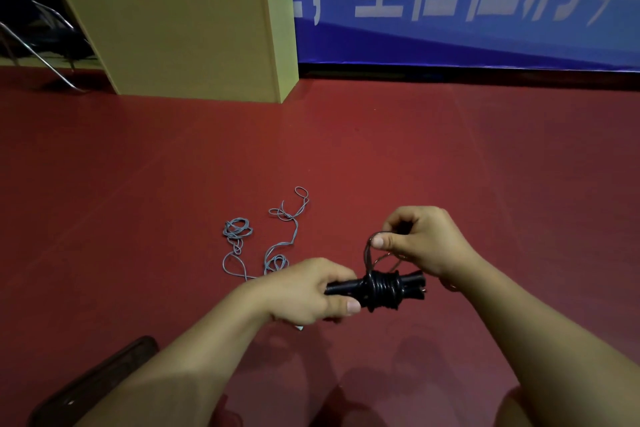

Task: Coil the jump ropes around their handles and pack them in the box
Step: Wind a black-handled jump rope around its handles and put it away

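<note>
Left hand (304,291) grips black handles (346,286), mostly coiled; right hand (419,239) pinches the rope tail (369,253). Grey rope (263,239) lies uncoiled on floor; packing outstanding.

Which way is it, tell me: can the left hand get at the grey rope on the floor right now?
Probably not yet: the left hand grips the black handles. The floor toward the grey rope looks unobstructed.

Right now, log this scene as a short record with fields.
left hand: left hand grips the black handles
right hand: right hand pinches the free end of the dark rope
coil: several turns wound round the handles
floor: grey rope lying loose and tangled on the red floor
background: wooden cabinet, blue banner
</note>
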